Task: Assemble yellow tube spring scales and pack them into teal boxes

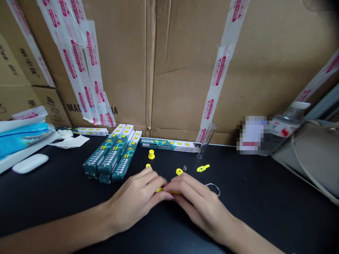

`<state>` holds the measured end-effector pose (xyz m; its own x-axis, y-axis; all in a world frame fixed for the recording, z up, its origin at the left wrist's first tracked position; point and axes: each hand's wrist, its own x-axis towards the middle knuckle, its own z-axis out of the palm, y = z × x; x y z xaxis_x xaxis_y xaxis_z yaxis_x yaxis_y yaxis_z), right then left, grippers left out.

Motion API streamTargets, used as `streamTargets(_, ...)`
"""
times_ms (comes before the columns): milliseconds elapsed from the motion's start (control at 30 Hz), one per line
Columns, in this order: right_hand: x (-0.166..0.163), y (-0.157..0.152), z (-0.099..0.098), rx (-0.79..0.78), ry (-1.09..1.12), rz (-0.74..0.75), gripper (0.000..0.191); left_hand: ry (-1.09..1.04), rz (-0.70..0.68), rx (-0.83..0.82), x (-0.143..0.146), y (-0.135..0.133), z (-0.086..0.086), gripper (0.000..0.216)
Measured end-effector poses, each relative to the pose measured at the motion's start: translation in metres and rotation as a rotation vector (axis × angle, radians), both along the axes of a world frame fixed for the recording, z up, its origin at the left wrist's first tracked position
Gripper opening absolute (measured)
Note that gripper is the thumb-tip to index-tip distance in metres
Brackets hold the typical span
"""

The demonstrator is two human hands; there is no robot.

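Observation:
Close together over the black table, my left hand (pixel 135 197) and my right hand (pixel 198 201) pinch a thin yellow plastic rod (pixel 176 192) between the fingertips. Fingers cover most of it. Past my right hand's knuckles shows a bent metal wire loop (pixel 215 187); whether it joins the rod is hidden. Just beyond the fingers lie a yellow ring (pixel 179 171), a small coil spring (pixel 184 168) and a flat yellow piece with a hole (pixel 203 168). A yellow flanged cap (pixel 151 154) stands farther back. Another small yellow part (pixel 148 165) shows behind my left hand.
Several green-and-white dynamometer boxes (pixel 116 155) lie left of centre; another box (pixel 169 144) lies along the back. A clear tube (pixel 206 141) leans against the cardboard wall (pixel 182 70). At right are a plastic bottle (pixel 286 127) and a grey bag (pixel 312 155); a white case (pixel 30 163) is left.

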<state>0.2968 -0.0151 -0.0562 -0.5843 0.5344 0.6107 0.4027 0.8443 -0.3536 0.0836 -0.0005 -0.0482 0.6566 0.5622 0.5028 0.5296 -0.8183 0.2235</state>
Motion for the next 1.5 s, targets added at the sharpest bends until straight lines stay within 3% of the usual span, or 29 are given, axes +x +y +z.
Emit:
streamTargets(67,-0.004,-0.004,-0.005,-0.082,0.049,-0.004,0.02,0.028,-0.003,-0.019,-0.005,-0.001,-0.003,0.036)
streamTargets(200,0.006,0.004,-0.01,-0.024,0.052,-0.26,0.035,-0.045,0.116,-0.09,-0.018,0.0,-0.006,0.029)
streamTargets(300,0.014,0.014,-0.009,0.035,-0.053,-0.417,0.034,-0.05,0.168,-0.148,-0.023,0.0,-0.002,0.027)
streamTargets(433,0.016,0.019,-0.009,0.024,-0.176,-0.494,0.026,0.007,0.142,-0.122,-0.021,-0.002,0.0,0.027)
streamTargets(600,0.015,0.018,-0.009,-0.006,-0.09,-0.468,0.012,-0.026,0.111,-0.087,-0.018,-0.003,-0.003,0.025)
streamTargets(767,0.01,0.01,-0.011,-0.173,0.096,-0.329,0.021,-0.033,0.034,-0.052,-0.019,-0.001,-0.001,0.027)
streamTargets(1000,0.001,0.003,-0.006,-0.223,0.24,-0.308,0.021,0.012,0.03,-0.067,-0.02,0.001,-0.003,0.033)
streamTargets(1333,0.001,-0.001,-0.008,-0.612,0.445,-0.251,0.02,0.014,0.055,-0.152,-0.02,0.0,-0.003,0.03)
streamTargets(1500,0.001,0.0,-0.01,-0.712,0.591,-0.249,0.01,0.007,0.055,-0.144,-0.02,-0.001,-0.001,0.031)
